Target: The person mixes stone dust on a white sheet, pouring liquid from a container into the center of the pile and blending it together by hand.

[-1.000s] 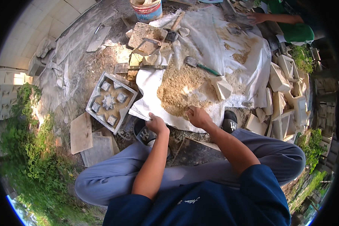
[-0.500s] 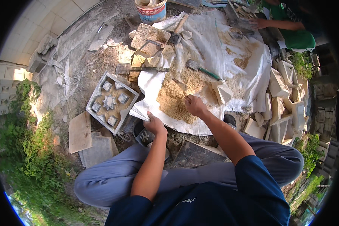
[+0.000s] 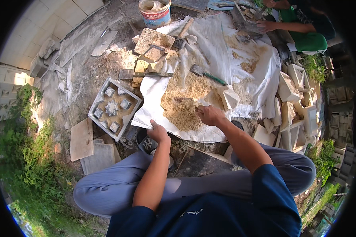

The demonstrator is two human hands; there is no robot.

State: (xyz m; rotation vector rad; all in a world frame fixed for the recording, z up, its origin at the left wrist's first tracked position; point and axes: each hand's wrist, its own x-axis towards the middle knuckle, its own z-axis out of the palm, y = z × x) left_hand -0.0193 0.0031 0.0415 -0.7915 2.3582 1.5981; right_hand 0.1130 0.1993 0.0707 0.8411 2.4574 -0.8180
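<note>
The left hand (image 3: 159,133) pinches the white woven sheet (image 3: 149,100). The right hand (image 3: 211,115) curls beside the crumbly tan sand heap (image 3: 181,118) on it; its hold is hard to tell. A hard tug could spill sand.

Up top, pale capitals (image 3: 155,16) cross the red band of a round white, red and blue plastic bucket (image 3: 150,13), more letters (image 3: 159,21) beneath; down here, white slanted script (image 3: 192,213) on a navy cloth shirt (image 3: 217,213), letter-like marks (image 3: 148,143) on a black shoe (image 3: 143,139).
</note>
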